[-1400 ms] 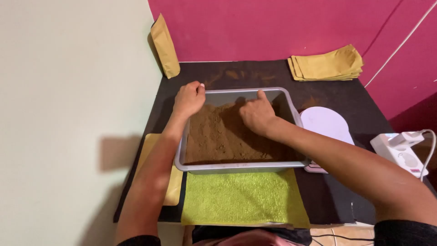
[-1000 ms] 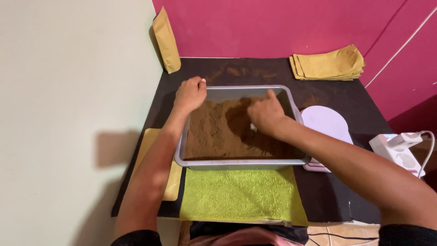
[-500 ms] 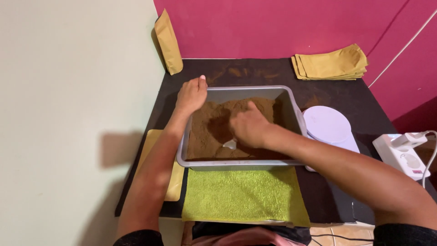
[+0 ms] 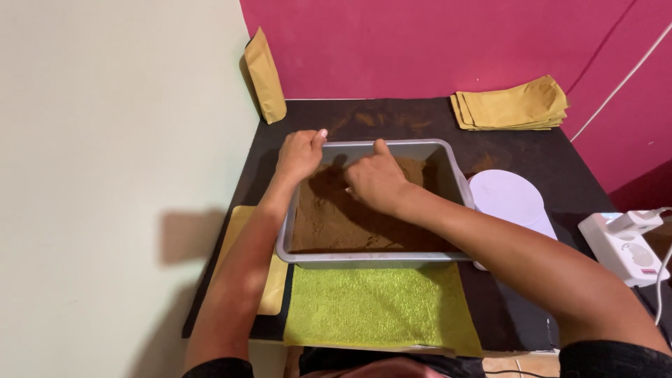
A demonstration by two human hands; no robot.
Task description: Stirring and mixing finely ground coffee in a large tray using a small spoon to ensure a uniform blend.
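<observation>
A pale wall fills the far left, and the dark worktop [image 4: 532, 154] begins beside it. A flat yellow pouch [image 4: 264, 276] lies on the worktop's left edge, partly under the left forearm. A single tan bag [image 4: 264, 75] leans upright in the back left corner, where the pale wall meets the magenta one.

The left hand [image 4: 299, 152] rests on the tray's back left corner, fingers curled over the rim in a closed grip on it, the forearm running along the tray's left side. The grey tray [image 4: 371, 260] sits mid-worktop, filled with brown powder [image 4: 336, 224]. The powder is heaped higher toward the back and right, lower at the front left.

The right hand [image 4: 376, 183] is down in the powder near the tray's back middle, knuckles up, thumb pointing toward the far rim. Its fingers are curled under; whether they hold anything, I cannot tell. The right forearm crosses the tray's right rim on a diagonal, hiding part of the powder and the rim there.

A green towel [image 4: 378, 308] lies flat just in front of the tray. Right of the tray is a white round scale [image 4: 507, 196], touching or nearly touching the wall of the tray. A stack of tan bags [image 4: 509, 105] lies at the back right against the magenta wall. A white power strip [image 4: 623, 245] sits at the far right edge, with a cord running up.
</observation>
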